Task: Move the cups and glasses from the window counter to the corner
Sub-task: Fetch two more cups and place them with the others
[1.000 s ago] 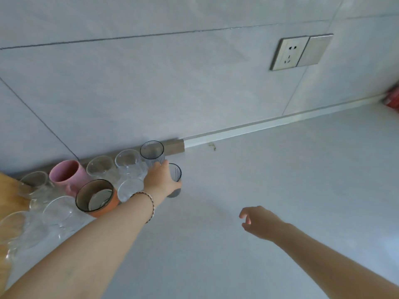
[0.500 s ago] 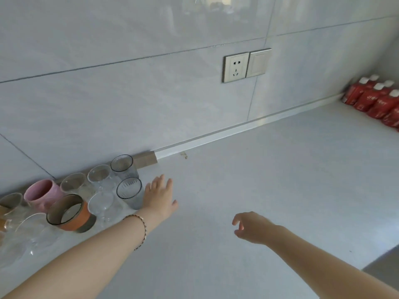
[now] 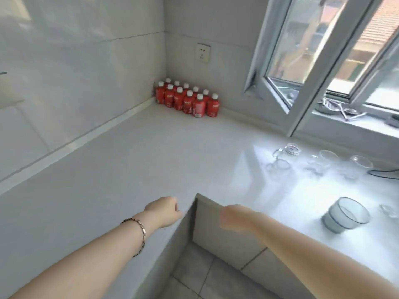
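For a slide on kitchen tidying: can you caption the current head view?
Empty left hand and right hand hover above the counter corner; glasses wait under the window.

Bare counter ahead, red bottles filling far corner, glasses under open window sash

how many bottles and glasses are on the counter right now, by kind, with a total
Red bottles with white caps: 12
Clear glass mug with a handle: 1
Clear glasses by the window, as far as the glare lets me tell: 3
Grey-blue tinted glass: 1
Total: 17
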The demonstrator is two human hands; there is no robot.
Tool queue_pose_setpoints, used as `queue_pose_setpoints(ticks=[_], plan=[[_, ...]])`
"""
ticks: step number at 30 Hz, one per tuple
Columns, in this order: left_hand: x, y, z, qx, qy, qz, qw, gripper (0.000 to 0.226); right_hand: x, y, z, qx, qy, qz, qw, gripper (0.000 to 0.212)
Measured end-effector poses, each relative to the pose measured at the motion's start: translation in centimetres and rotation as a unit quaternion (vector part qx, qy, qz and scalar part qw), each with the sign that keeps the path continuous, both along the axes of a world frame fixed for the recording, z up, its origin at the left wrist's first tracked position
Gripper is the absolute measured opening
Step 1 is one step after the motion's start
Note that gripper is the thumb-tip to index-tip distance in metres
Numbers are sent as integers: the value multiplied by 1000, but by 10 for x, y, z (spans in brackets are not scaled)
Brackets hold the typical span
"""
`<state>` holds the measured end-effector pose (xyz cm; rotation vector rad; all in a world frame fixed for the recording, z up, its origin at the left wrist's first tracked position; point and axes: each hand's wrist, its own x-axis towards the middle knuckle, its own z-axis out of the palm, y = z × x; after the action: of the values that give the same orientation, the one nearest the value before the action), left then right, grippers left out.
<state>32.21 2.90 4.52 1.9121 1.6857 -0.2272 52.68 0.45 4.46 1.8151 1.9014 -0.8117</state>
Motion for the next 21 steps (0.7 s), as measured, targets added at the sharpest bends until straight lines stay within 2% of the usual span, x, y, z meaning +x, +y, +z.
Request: queue_pose_setpoints(ticks=[4, 9, 15, 21], plan=[[94, 34, 7, 13, -16, -65, 998, 22, 108, -8, 4, 16, 4, -135, 991, 40], [192, 81, 1, 26, -16, -148, 989, 32, 206, -10, 1, 28, -7, -238, 971, 41], [309, 151, -11, 44, -16, -233, 971, 46, 285, 10, -1, 42, -9, -364, 930, 39], [406, 218, -27, 79, -99, -234, 964, 74, 331, 41, 1, 66, 25, -439, 896, 35]])
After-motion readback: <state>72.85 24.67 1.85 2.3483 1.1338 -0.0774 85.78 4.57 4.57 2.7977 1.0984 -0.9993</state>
